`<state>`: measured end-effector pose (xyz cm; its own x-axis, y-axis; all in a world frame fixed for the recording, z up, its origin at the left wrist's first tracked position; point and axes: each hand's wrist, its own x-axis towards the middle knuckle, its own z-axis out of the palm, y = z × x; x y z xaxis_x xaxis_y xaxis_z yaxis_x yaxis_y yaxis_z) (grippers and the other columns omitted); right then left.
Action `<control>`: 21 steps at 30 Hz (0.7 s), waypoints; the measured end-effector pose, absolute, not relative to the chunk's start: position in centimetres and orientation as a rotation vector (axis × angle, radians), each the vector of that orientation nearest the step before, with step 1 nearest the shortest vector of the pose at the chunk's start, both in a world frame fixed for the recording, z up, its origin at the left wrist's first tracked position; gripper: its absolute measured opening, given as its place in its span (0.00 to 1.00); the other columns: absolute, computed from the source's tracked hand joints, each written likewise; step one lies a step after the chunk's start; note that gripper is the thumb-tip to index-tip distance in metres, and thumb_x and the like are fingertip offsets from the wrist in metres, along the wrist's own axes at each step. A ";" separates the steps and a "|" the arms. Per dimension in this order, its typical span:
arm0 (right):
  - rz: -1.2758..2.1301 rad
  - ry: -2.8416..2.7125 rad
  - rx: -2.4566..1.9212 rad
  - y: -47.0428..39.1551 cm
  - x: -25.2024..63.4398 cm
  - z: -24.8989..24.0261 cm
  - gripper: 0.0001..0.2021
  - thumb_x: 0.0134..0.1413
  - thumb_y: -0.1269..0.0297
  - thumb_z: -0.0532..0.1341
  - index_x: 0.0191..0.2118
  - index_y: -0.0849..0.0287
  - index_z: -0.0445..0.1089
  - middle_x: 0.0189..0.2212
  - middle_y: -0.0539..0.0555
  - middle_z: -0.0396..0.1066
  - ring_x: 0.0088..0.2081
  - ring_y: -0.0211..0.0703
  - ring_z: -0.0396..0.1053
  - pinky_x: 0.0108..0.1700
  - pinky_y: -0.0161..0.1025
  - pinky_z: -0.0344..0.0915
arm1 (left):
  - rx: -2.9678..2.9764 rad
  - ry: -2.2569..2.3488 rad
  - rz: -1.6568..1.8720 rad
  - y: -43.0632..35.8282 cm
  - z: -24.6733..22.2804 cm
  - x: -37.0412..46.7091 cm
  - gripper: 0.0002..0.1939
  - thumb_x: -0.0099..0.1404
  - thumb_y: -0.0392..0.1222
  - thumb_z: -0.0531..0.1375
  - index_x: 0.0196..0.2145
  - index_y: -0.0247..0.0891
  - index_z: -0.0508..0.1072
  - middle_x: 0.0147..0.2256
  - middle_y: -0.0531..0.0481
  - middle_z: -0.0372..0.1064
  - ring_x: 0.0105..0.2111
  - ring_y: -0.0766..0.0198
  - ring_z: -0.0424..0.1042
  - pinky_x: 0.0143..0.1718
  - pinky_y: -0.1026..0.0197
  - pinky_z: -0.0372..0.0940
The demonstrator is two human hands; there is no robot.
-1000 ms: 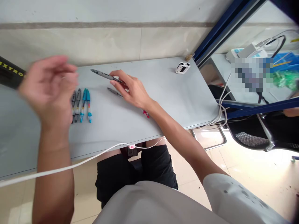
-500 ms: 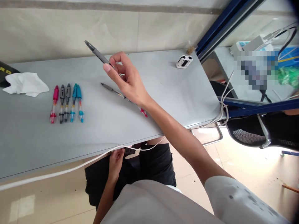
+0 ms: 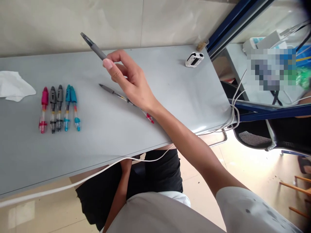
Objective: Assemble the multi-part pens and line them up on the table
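My right hand (image 3: 132, 76) is raised above the grey table (image 3: 107, 139), its fingers closed on a grey pen (image 3: 97, 51) whose dark tip points up and left. Under that hand a line of pen parts (image 3: 120, 96), grey at one end and red (image 3: 150, 118) at the other, lies slantwise on the table; my wrist hides part of it. To the left, several pens lie side by side: a pink one (image 3: 44, 100), two grey ones (image 3: 52, 100) and two blue ones (image 3: 68, 103). My left hand (image 3: 126, 164) is low by my lap, its fingers hidden under the table edge.
A crumpled white tissue (image 3: 16, 86) lies at the far left. At the back right stand a small white device (image 3: 194, 60) and a small jar (image 3: 201, 45). A white cable (image 3: 97, 172) runs along the front edge. Blue metal frames and a black chair (image 3: 255, 136) are on the right.
The view has shifted, and the row of pens sits further left. My left hand has slipped further under the table edge. My right hand still holds the grey pen.
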<state>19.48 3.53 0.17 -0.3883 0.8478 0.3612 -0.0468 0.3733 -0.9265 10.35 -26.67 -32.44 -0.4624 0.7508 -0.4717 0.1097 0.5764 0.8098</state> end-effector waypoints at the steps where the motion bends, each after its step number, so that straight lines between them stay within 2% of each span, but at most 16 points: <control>1: 1.175 -1.669 -0.714 3.6 19.4 0.1 0.25 0.76 0.34 0.48 0.43 0.53 0.58 0.31 0.47 0.48 0.33 0.39 0.46 0.35 0.37 0.51 | 0.689 1.930 0.918 -26.8 -32.7 10.3 0.10 0.60 0.47 0.67 0.39 0.43 0.79 0.47 0.43 0.82 0.62 0.41 0.75 0.71 0.38 0.63; 6: 1.231 -1.603 -0.709 3.6 19.3 0.0 0.27 0.74 0.31 0.47 0.43 0.52 0.59 0.31 0.47 0.45 0.31 0.38 0.44 0.33 0.37 0.49 | 0.692 1.950 0.937 -27.1 -33.4 10.3 0.09 0.60 0.46 0.67 0.38 0.42 0.79 0.46 0.43 0.83 0.62 0.42 0.75 0.71 0.39 0.61; 12: 1.293 -1.586 -0.678 3.4 19.4 0.4 0.28 0.75 0.33 0.47 0.48 0.54 0.68 0.31 0.47 0.42 0.30 0.40 0.44 0.31 0.39 0.47 | 0.695 1.944 0.884 -27.2 -33.7 10.5 0.07 0.61 0.46 0.68 0.34 0.42 0.78 0.37 0.46 0.83 0.51 0.43 0.81 0.63 0.40 0.71; 16: 1.280 -1.634 -0.717 3.6 19.6 0.2 0.25 0.74 0.33 0.51 0.45 0.52 0.63 0.30 0.46 0.43 0.30 0.40 0.45 0.33 0.39 0.49 | 0.699 1.952 0.851 -27.3 -34.0 10.3 0.10 0.66 0.48 0.69 0.38 0.40 0.78 0.39 0.46 0.81 0.48 0.50 0.81 0.59 0.43 0.74; 21: 1.304 -1.604 -0.704 3.7 19.7 -0.1 0.22 0.73 0.37 0.58 0.41 0.51 0.56 0.28 0.44 0.48 0.30 0.38 0.44 0.32 0.37 0.47 | 0.693 1.968 0.809 -27.8 -34.7 9.9 0.16 0.75 0.52 0.65 0.39 0.33 0.77 0.37 0.49 0.78 0.38 0.60 0.79 0.46 0.52 0.76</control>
